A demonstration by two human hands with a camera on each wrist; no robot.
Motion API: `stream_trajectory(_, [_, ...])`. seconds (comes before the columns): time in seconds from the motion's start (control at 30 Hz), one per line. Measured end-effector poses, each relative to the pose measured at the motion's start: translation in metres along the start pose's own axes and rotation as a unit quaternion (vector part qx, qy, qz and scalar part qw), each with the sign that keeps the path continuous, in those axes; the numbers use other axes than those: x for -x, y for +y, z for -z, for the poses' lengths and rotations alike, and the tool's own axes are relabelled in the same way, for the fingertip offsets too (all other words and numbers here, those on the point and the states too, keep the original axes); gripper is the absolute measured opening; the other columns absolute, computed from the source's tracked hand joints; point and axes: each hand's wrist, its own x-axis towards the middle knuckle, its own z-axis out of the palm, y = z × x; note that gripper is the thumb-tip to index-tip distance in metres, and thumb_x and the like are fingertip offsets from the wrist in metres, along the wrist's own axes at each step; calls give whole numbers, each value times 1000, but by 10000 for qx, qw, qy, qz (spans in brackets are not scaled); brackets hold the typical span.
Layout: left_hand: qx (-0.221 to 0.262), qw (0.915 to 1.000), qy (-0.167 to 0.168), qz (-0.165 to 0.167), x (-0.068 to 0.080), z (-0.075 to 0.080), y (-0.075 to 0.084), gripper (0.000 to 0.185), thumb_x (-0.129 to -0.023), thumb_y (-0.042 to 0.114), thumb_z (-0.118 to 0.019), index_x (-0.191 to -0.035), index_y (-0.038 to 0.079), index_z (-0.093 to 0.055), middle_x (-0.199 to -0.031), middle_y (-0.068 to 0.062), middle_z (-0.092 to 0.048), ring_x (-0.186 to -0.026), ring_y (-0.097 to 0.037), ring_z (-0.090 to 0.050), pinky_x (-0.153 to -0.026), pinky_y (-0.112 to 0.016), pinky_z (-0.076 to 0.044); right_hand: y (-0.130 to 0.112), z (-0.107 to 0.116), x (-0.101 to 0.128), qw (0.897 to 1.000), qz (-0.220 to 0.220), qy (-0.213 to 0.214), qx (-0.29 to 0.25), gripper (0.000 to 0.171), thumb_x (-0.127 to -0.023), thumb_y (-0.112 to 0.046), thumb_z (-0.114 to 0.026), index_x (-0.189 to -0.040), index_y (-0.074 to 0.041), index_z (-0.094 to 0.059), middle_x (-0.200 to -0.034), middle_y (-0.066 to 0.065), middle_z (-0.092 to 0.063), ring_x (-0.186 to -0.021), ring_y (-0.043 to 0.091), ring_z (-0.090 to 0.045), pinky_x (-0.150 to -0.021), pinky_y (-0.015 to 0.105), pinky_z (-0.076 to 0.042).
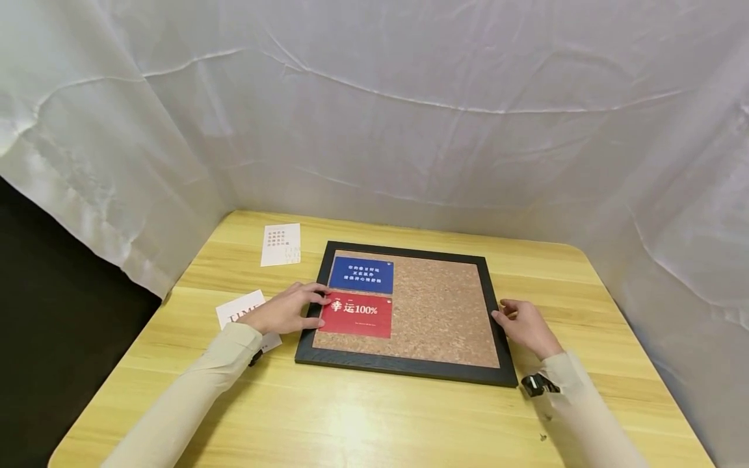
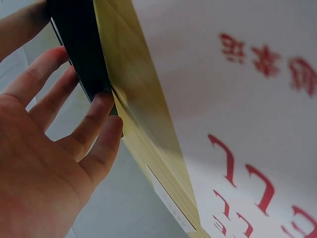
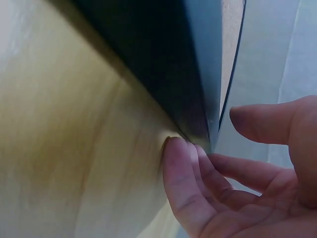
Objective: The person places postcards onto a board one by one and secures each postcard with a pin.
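Note:
A cork board in a black frame lies flat on the wooden table. A blue card sits in the board's top left corner, and a red card lies just below it. My left hand rests at the frame's left edge, its fingers reaching onto the frame beside the red card. In the left wrist view the left hand's fingertips touch the frame's dark side. My right hand touches the frame's right edge. Its fingertips lie against the frame's side, and the thumb is held apart above.
A white card with small print lies at the table's far left. A second white card with red letters lies under my left wrist, and it fills the left wrist view. White cloth hangs around the table.

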Motion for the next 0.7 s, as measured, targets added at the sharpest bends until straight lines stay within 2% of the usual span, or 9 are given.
stream_trajectory(0.17, [33, 9999, -16, 100, 0, 0, 2, 50, -95, 30, -75, -137, 4, -66, -157, -11, -50, -138, -39, -47, -117, -59, -40, 0, -1, 2, 10000, 10, -41, -70, 50, -105, -15, -56, -143, 17, -49, -121, 33, -65, -111, 48, -66, -76, 42, -60])
stream_trajectory(0.37, [-54, 10000, -27, 11, -1, -1, 2, 51, -95, 30, -75, -138, 3, -65, -157, -12, -50, -139, -41, -47, -119, -61, -36, 3, -3, 1, 9999, 51, -14, -145, 47, -103, -7, -58, -141, 19, -49, -113, 31, -67, -104, 44, -69, -70, 36, -59])
stream_trajectory(0.7, [-339, 9994, -62, 7, -1, 5, 8, 48, -95, 29, -75, -136, 6, -67, -156, -13, -53, -137, -40, -51, -116, -58, -42, 1, -2, 0, 9993, -197, -75, -300, 47, -103, -8, -59, -141, 17, -51, -115, 30, -66, -104, 41, -68, -72, 34, -57])
